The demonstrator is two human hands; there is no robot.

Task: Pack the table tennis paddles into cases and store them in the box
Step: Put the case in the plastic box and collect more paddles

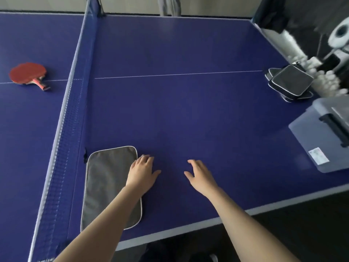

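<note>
A grey paddle case [105, 184] with a pale rim lies flat near the table's front edge, beside the net. My left hand [142, 172] hovers at the case's right edge, fingers relaxed, holding nothing. My right hand [200, 174] is over bare table to the right, fingers spread and empty. A red paddle [28, 73] lies beyond the net at the far left. A stack of dark paddle cases [289, 83] sits at the table's right edge. A grey plastic box [319, 137] with its lid on stands at the right, near the front corner.
The blue net [69, 114] runs from front to back across the blue table [179, 110]. Off the right edge stands a ball machine [338, 52] with several white balls. A person's legs [170, 6] show behind the far edge.
</note>
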